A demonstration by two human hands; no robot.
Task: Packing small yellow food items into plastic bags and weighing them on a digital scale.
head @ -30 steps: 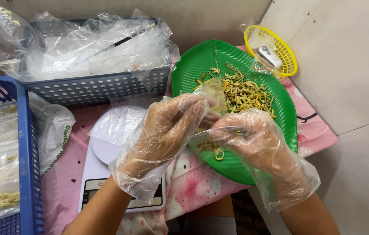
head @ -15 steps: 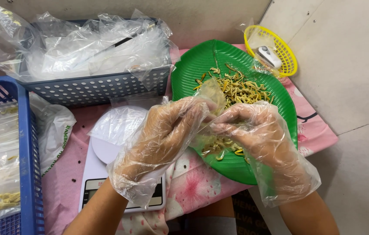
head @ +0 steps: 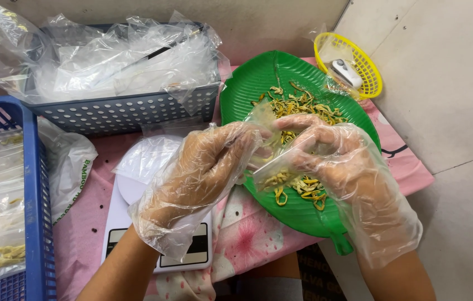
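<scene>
Overhead, head view: only this one view is given, looking down at two gloved hands over a pink flowered tablecloth (head: 247, 234).
Left hand: the left hand (head: 203, 173), covered by a loose clear plastic glove, is curled, its fingertips pinched on the edge of a small clear plastic bag (head: 272, 150).
Right hand: the right hand (head: 339, 161), gloved likewise, is closed on the other side of the same bag, thumb and fingers pressed together.
Bag: it is held between both hands, just above the near half of a green leaf-shaped plastic tray (head: 247, 95); a few yellowish strips can be seen through it.
Tray contents: yellow-green dried strips (head: 303, 108) are heaped in the middle and scattered toward the near rim.
Scale: a white digital kitchen scale (head: 136, 178) lies under the left wrist, a thin plastic sheet over its pan.
Left edge: a blue perforated plastic basket (head: 33, 223) is filled with packed bags.
Behind: a grey perforated basket (head: 130, 111) is stuffed with empty clear bags.
Far right: a small yellow oval basket (head: 373, 72) holds a white gadget.
</scene>
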